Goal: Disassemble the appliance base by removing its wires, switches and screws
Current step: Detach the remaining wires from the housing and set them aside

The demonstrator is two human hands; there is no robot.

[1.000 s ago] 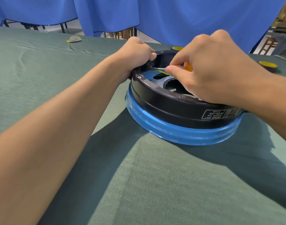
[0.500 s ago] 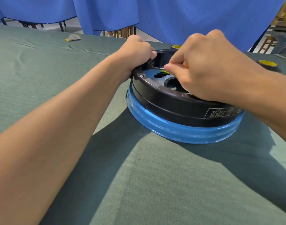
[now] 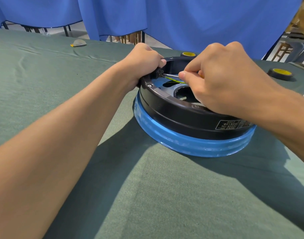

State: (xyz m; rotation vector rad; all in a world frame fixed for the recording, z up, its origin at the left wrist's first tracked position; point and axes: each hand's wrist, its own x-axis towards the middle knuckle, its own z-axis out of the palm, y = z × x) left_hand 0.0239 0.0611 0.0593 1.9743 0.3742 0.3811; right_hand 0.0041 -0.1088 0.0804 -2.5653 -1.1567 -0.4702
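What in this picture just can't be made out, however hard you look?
Head view only:
- Handle of the tool: mostly buried in the right-hand grip; only its metal shaft shows.
- Rim part under the left-hand grip: covered by fingers.
- Label on the appliance base: print too small, upside down.
- Where the yellow-green wire ends: behind the right-hand grip.

Left flank: wide green cloth, one small scrap far back.
Base opening: left hand gripping the appliance base rim, right hand holding a screwdriver across it.
Right rear: tape roll nearby.
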